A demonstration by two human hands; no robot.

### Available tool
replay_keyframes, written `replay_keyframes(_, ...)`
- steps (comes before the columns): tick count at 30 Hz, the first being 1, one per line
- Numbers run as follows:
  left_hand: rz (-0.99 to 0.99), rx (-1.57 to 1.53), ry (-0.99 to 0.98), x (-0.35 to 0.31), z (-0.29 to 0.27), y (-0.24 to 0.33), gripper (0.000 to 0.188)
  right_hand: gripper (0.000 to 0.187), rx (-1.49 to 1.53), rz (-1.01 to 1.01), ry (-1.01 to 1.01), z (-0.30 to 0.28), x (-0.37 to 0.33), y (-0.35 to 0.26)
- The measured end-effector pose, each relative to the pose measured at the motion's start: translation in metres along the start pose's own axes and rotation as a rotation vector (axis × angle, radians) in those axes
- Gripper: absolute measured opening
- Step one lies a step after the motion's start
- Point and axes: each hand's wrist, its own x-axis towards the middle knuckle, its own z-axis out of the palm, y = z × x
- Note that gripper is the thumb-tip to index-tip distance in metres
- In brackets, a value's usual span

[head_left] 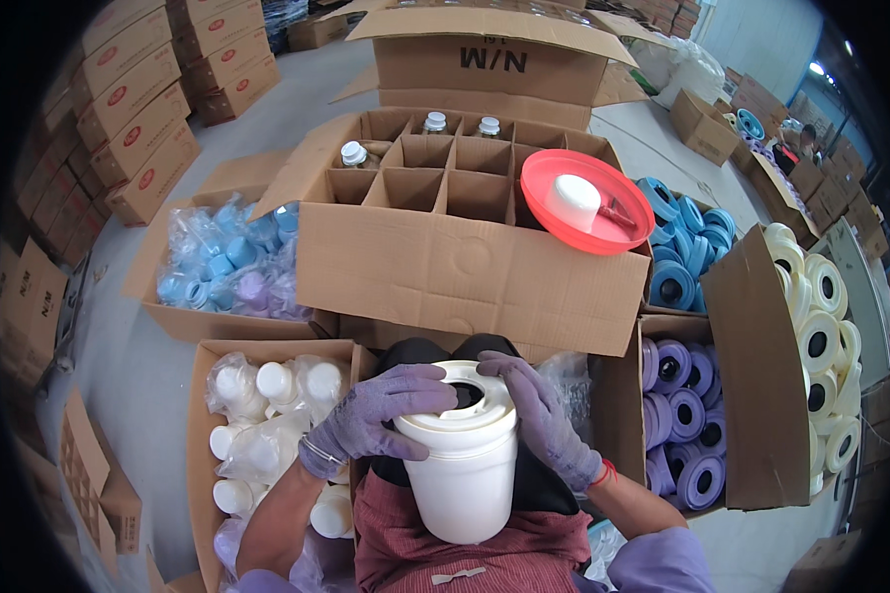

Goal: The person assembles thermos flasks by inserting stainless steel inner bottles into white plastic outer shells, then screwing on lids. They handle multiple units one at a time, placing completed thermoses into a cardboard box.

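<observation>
On the person's side of the divided brown cardboard box [465, 262], a white cylindrical plastic container [462, 494] is kept. Its cream ring-shaped plastic lid [463, 428] is grasped by the fingers of the purple-gloved left hand [374, 407] and purple-gloved right hand [549, 427]; level, even pressure seems advisable.

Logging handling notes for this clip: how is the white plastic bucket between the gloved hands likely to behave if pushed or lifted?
The white plastic bucket is probably stiff, as its wall looks smooth and undented. It may slip, given that sheen. It could tip if pushed near the cream ring-shaped lid, since its base looks narrower than its top.
</observation>
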Motion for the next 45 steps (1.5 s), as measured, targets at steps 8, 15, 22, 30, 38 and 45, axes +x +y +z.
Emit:
replay_keyframes(8,-0.128,0.517,0.072,-0.01,0.036,0.06,0.073,0.043,0.521,0.17,-0.226,0.009,0.011,0.044)
replay_keyframes(15,-0.257,0.072,0.372,-0.016,0.043,0.028,0.043,0.037,-0.042,-0.294,-0.2,-0.006,-0.004,0.017)
replay_keyframes(22,0.027,0.401,0.14,0.009,0.108,-0.034,0.03,0.056,-0.733,-0.608,-0.363,-0.065,-0.082,-0.086)
replay_keyframes(30,-0.561,-0.146,0.032,-0.045,0.117,0.077,0.051,0.049,-0.969,-0.166,-0.333,-0.125,-0.131,0.023)
replay_keyframes(38,-0.91,-0.83,0.389,-0.032,0.123,0.056,0.032,0.052,-0.25,-0.268,-0.037,-0.085,-0.112,0.001)
replay_keyframes(45,-0.542,-0.341,0.355,0.008,0.082,0.059,0.025,0.059,-0.313,-0.045,0.204,-0.094,-0.085,0.004)
